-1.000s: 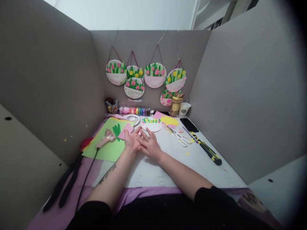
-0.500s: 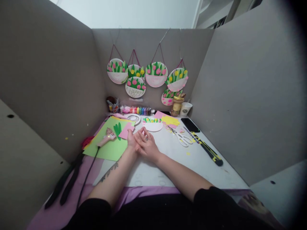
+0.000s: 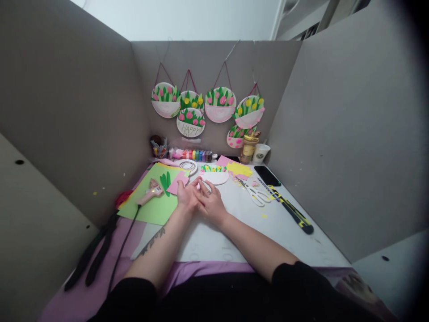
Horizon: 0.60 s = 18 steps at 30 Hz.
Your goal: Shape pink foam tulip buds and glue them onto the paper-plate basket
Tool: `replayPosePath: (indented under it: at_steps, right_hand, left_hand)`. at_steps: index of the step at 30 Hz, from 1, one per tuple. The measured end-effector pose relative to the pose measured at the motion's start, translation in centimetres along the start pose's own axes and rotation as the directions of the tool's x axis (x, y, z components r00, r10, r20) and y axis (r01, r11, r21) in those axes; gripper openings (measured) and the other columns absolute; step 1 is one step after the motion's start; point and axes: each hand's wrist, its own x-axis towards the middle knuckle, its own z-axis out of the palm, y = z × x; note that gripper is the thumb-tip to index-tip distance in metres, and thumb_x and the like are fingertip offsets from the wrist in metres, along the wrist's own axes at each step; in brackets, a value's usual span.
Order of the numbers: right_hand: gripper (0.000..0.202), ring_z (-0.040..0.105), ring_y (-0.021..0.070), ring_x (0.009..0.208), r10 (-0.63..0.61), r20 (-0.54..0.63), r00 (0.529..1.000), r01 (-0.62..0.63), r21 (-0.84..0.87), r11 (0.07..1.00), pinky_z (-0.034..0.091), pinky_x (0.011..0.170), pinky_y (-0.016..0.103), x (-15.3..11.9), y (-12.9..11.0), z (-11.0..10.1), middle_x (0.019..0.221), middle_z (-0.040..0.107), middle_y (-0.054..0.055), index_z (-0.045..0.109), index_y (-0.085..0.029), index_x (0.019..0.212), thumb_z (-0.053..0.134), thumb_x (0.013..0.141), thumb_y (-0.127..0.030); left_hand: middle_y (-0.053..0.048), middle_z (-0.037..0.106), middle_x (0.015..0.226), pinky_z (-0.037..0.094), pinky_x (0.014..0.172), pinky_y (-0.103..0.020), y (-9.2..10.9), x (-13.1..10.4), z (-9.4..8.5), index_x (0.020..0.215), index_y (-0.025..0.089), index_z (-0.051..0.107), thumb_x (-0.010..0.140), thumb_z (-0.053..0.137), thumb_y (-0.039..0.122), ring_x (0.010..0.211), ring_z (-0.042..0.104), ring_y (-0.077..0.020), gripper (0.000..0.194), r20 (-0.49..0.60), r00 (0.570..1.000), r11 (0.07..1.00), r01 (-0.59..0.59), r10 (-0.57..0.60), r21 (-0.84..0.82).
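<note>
1. Pink and tiny in the head view, the piece (image 3: pixel 199 186) sits between my two hands near the fingertips, above the white surface (image 3: pixel 254 243). Its long axis seems to run away from me, toward the back wall, but it is too small to be sure, and I cannot tell its material.
2. My left hand (image 3: pixel 188 197) lies palm up and unclenched, thumb spread wide, its fingers against the piece.
3. My right hand (image 3: pixel 212 203) leans across from the other side, fingers meeting the left ones; I cannot tell whether it pinches the piece or merely touches it.
4. Just beyond my fingertips lies a half-plate (image 3: pixel 217 179), smooth and white, its rounded edge toward me, leafy green and yellow shapes along its far side.
5. To the left, a flat, matte green sheet (image 3: pixel 147 217) carries slender leaf shapes (image 3: pixel 165 183), a pink paper (image 3: pixel 176 186) and a glue gun (image 3: pixel 150 194), its dark cord trailing toward me.
6. To the right, white-handled scissors (image 3: pixel 258 197) point their metal blades away and leftward, near a black-and-yellow cutter (image 3: pixel 295 215).
</note>
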Motion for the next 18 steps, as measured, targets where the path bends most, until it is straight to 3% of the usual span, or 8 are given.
replayPosePath:
  at_steps: [3, 8, 14, 18]
  right_hand:
    - [0.043, 0.033, 0.0330, 0.134, -0.099, -0.023, 0.995, 0.100, 0.054, 0.993, 0.036, 0.105, 0.049, -0.14, 0.23, 0.08, 0.148, 0.045, 0.009, 0.067, -0.025, 0.121, 0.053, 0.089, -0.050]
    - [0.048, 0.033, 0.0343, 0.132, 0.037, 0.015, 0.999, -0.037, 0.017, 0.999, 0.037, 0.102, 0.051, -0.01, 0.27, 0.31, 0.150, 0.041, 0.011, 0.059, -0.023, 0.131, 0.052, 0.090, -0.047]
    - [0.044, 0.035, 0.0324, 0.130, -0.107, -0.012, 0.994, 0.107, 0.021, 0.994, 0.036, 0.102, 0.048, -0.05, 0.19, 0.24, 0.149, 0.044, 0.008, 0.065, -0.026, 0.123, 0.055, 0.088, -0.051]
    - [0.047, 0.037, 0.0327, 0.128, -0.014, -0.025, 1.000, 0.014, -0.018, 1.000, 0.038, 0.100, 0.048, 0.17, 0.03, 0.16, 0.148, 0.045, 0.011, 0.062, -0.022, 0.128, 0.052, 0.089, -0.046]
  left_hand:
    - [-0.013, 0.064, 0.081, 0.052, 0.063, -0.037, 0.32, -0.02, -0.06, 0.117, 0.008, 0.057, 0.087, 0.007, 0.072, 0.066, 0.063, -0.0234, 0.086, -0.006, 0.999, 0.999, -0.037, 0.037, 0.000]
    - [-0.016, 0.064, 0.087, 0.052, 0.067, -0.043, 0.13, 0.15, -0.17, 0.116, 0.008, 0.057, 0.085, 0.007, 0.074, 0.073, 0.064, -0.0289, 0.088, -0.010, 1.000, 0.999, -0.002, 0.002, 0.036]
    - [-0.011, 0.062, 0.078, 0.052, 0.064, -0.040, 0.33, 0.10, -0.01, 0.114, 0.009, 0.058, 0.087, 0.008, 0.071, 0.065, 0.061, -0.0242, 0.084, -0.016, 0.999, 0.999, -0.043, 0.043, 0.001]
    - [-0.013, 0.063, 0.082, 0.053, 0.066, -0.044, 0.23, 0.13, 0.09, 0.112, 0.010, 0.058, 0.087, 0.008, 0.071, 0.068, 0.063, -0.0266, 0.083, -0.039, 0.999, 1.000, -0.015, 0.016, 0.021]
